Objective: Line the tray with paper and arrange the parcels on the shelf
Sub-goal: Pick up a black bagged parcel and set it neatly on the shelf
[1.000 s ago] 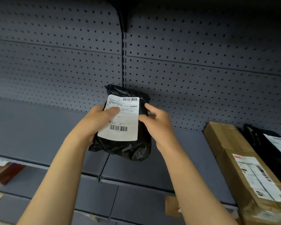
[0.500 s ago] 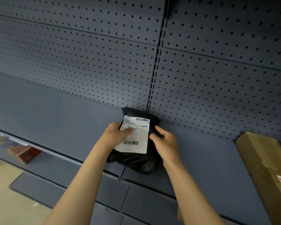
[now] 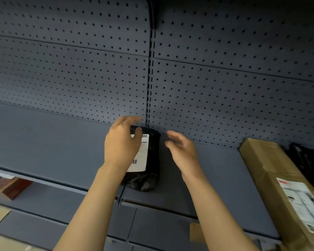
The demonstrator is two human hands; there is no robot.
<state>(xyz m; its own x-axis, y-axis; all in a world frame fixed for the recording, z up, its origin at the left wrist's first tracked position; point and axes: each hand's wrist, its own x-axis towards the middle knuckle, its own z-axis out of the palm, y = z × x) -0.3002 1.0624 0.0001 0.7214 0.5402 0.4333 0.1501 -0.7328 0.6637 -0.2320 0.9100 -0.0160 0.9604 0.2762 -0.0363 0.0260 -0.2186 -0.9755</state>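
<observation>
Grey pegboard (image 3: 80,69) backs the shelf (image 3: 43,151) we face in the head view. Our black parcel (image 3: 150,160) lies at the shelf's back edge, against the pegboard. Our left hand (image 3: 121,145) hovers over its white label (image 3: 140,156), fingers spread, grasping nothing. Our right hand (image 3: 184,153) hangs open just beside it. At the shelf's right end lies a cardboard box (image 3: 279,182).
</observation>
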